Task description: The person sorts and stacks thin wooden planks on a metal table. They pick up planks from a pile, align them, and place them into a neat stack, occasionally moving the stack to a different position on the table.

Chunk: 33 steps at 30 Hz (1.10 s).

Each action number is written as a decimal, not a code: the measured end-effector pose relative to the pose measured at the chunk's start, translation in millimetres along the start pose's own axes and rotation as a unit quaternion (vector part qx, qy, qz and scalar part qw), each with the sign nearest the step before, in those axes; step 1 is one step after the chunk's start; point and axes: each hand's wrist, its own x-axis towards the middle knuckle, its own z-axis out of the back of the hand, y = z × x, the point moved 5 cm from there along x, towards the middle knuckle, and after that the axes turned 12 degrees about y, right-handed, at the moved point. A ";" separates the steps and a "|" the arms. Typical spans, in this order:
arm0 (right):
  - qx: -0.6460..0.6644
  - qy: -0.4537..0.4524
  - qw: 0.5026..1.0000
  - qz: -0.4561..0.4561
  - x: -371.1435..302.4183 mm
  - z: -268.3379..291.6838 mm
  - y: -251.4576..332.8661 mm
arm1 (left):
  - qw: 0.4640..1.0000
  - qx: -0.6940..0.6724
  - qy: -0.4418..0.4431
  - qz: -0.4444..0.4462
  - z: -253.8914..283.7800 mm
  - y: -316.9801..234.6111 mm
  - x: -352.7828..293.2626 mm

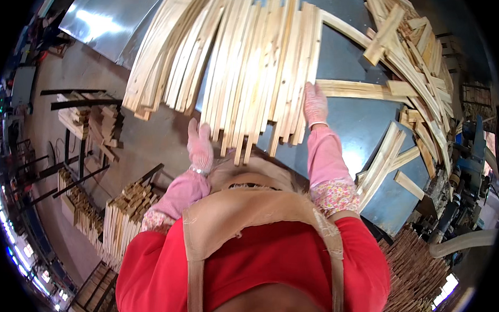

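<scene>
A row of pale wooden strips (257, 73) lies side by side on a metal-topped table (358, 124), with uneven near ends. My left hand (199, 147), in a pinkish knit glove, is at the row's near left corner, its fingers stretched out and thumb apart. Along the row's right edge lies my right hand (315, 105), gloved the same way, with its fingers extended against the outermost strip. Neither hand is wrapped round a strip. To the left of the row, a second group of wooden strips (172, 59) reaches past the table's near edge.
A tangled heap of wood offcuts (417, 67) lines the table's right side. Several loose pieces (384, 157) lie nearer me. Stacked strips (125, 215) stand at the lower left, beside dark metal racks (82, 156). A grey hose (464, 242) runs at the right.
</scene>
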 end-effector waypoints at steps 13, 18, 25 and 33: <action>-0.392 0.224 0.891 -0.047 167.7 38.9 88.4 | 0.880 0.412 0.196 0.136 -27.2 -90.1 43.2; -0.450 0.185 0.873 0.024 195.6 25.5 108.2 | 0.964 0.247 0.083 -0.060 -61.0 -127.2 161.5; 0.136 0.169 0.970 0.111 181.6 10.8 41.4 | 0.957 -0.174 0.230 -0.018 -84.5 -138.4 176.2; 0.377 0.193 0.892 0.157 133.6 62.8 102.1 | 0.948 -0.146 0.279 -0.045 -80.9 -174.7 170.0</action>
